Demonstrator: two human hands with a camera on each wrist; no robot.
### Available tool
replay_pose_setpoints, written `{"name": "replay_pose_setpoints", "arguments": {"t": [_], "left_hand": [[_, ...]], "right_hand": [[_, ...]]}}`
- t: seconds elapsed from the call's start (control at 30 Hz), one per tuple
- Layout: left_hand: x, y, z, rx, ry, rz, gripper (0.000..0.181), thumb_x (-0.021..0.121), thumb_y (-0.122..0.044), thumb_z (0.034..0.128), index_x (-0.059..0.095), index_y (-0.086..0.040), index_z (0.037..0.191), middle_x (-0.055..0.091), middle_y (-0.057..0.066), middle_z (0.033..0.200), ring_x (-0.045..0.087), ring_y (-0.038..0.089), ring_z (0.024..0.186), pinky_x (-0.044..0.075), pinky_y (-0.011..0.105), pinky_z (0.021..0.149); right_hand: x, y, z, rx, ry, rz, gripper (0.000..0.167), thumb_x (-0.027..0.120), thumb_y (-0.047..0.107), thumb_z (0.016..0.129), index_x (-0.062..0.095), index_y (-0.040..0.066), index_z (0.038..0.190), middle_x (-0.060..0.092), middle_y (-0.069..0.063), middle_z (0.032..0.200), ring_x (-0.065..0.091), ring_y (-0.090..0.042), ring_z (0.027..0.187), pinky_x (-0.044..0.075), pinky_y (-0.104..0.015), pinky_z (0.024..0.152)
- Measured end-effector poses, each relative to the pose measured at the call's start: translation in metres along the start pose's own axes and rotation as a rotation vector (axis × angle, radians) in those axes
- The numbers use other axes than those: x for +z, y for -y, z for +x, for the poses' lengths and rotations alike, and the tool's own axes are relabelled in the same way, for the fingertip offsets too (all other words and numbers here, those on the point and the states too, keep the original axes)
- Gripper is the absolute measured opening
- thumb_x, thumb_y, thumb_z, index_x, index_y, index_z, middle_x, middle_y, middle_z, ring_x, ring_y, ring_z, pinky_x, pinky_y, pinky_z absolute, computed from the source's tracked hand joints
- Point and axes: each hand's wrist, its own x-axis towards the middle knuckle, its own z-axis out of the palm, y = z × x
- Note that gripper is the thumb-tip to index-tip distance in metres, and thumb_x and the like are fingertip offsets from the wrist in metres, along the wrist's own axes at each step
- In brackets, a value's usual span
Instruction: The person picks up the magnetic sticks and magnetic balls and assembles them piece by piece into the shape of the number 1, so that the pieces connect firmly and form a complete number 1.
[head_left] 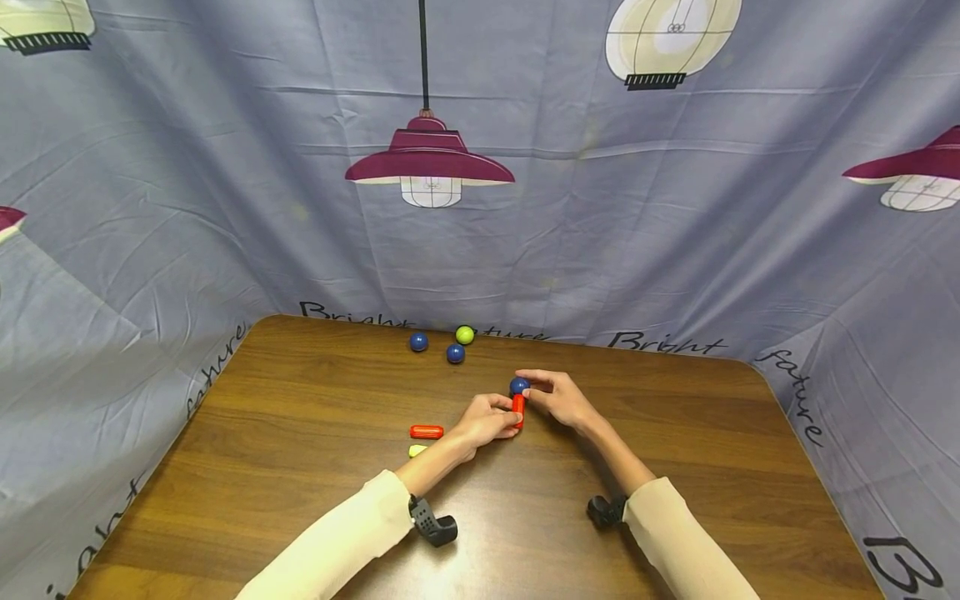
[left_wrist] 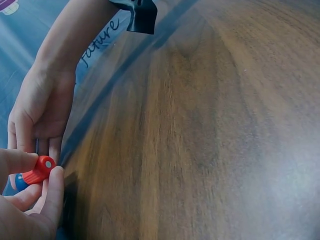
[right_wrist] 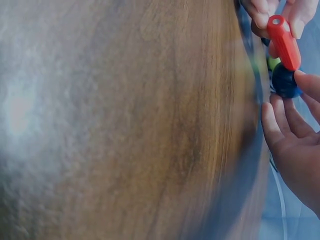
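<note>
Between the two hands a red stick (head_left: 518, 407) touches a blue ball (head_left: 519, 386) at its far end. My left hand (head_left: 487, 423) pinches the red stick (left_wrist: 38, 171) between thumb and fingers. The blue ball (right_wrist: 285, 82) is held by the thumb and fingers of my right hand (head_left: 558, 400). In the right wrist view the stick's near end shows a small pale hole, and its other end meets the ball. Whether stick and ball are joined cannot be told.
Left of the hands lie another red stick (head_left: 427, 432) and a yellow-green piece (head_left: 417, 451), partly behind the left forearm. Two blue balls (head_left: 418, 342) and a yellow-green ball (head_left: 465, 335) stand near the back edge of the wooden table (head_left: 315, 400). A patterned curtain (head_left: 300, 208) surrounds it.
</note>
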Motion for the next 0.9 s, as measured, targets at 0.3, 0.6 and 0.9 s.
{"name": "replay_pose_setpoints", "arguments": {"t": [0.3,0.6,0.9], "left_hand": [[0.003,-0.004,0.008,-0.001,-0.018,0.017,0.021,0.065,0.005,0.0903,0.06,0.011,0.11,0.07,0.014,0.089,0.065,0.015,0.075,0.059,0.028,0.074],[0.006,-0.01,0.016,-0.005,-0.016,0.005,0.022,0.065,0.006,0.09,0.06,0.013,0.111,0.066,0.015,0.092,0.066,0.016,0.076,0.058,0.026,0.073],[0.004,-0.01,0.021,-0.031,-0.028,0.016,0.024,0.064,0.005,0.0912,0.06,0.013,0.113,0.066,0.015,0.093,0.066,0.016,0.075,0.058,0.026,0.072]], "right_hand": [[-0.005,-0.005,0.004,0.048,-0.012,-0.025,0.04,0.064,0.005,0.096,0.058,-0.005,0.134,0.059,-0.022,0.133,0.061,-0.032,0.113,0.05,-0.025,0.079],[-0.009,-0.008,0.007,0.067,-0.044,-0.026,0.04,0.064,0.003,0.096,0.058,-0.004,0.135,0.059,-0.02,0.134,0.058,-0.033,0.119,0.049,-0.033,0.094],[-0.012,-0.007,0.014,0.081,-0.041,-0.034,0.041,0.063,0.007,0.098,0.056,-0.004,0.137,0.06,-0.022,0.133,0.058,-0.034,0.12,0.049,-0.033,0.094]]}}
